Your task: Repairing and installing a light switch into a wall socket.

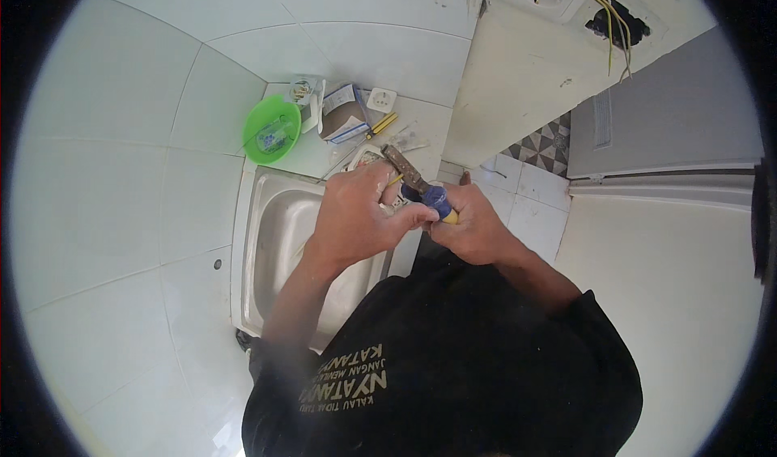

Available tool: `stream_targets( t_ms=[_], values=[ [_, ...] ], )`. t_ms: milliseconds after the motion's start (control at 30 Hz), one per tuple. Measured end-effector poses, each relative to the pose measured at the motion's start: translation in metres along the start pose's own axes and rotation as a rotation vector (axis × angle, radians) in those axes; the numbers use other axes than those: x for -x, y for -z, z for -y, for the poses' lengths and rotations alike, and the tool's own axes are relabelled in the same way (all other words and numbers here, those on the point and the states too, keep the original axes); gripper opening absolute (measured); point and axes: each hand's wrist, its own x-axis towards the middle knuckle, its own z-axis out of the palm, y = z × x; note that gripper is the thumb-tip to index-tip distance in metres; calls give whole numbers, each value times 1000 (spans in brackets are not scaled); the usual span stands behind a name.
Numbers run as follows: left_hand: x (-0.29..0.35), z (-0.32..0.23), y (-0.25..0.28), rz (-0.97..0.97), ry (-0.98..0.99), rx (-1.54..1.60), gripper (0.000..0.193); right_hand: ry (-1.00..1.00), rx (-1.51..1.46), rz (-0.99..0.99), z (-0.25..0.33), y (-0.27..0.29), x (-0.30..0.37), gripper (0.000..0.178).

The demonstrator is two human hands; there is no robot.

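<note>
Sink (283,230) below; right hand (477,226) clasps pliers (417,183), left hand (356,210) pinches white fitting (398,203) beside them

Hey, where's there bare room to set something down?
The counter corner right of the loose socket looks bare, as do most white floor tiles beside the patterned ones. Beyond the pliers it's crowded: green bowl, box.

The person wears a loose black cloth T-shirt (494,368) filling the lower middle of the frame. Pale, blocky printed lettering (348,380), upside down in lines of differing size, marks its left portion. Its short sleeves leave both forearms bare. The bare left hand (354,212) carries whitish, dusty smudges.
</note>
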Motion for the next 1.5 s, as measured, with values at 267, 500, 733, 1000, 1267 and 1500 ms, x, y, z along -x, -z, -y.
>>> stream_targets(
  t_ms=[267,500,733,1000,1267,1500],
  values=[
    [12,33,-37,-260,-136,16,49,211,-62,-174,-12,-11,-6,26],
    [9,54,-63,-224,184,1245,35,56,-171,-461,-9,-3,-14,27],
    [4,26,-75,-437,212,1507,13,190,-6,-422,-8,-10,-28,31],
    [11,25,-62,-449,294,1348,18,218,-2,-405,-2,-17,-30,25],
    [2,24,-81,-685,182,1315,15,-3,-736,-421,-6,-31,-32,17],
    [7,41,-103,-752,274,916,10,-160,-299,-392,-27,-13,-42,16]
  ],
)
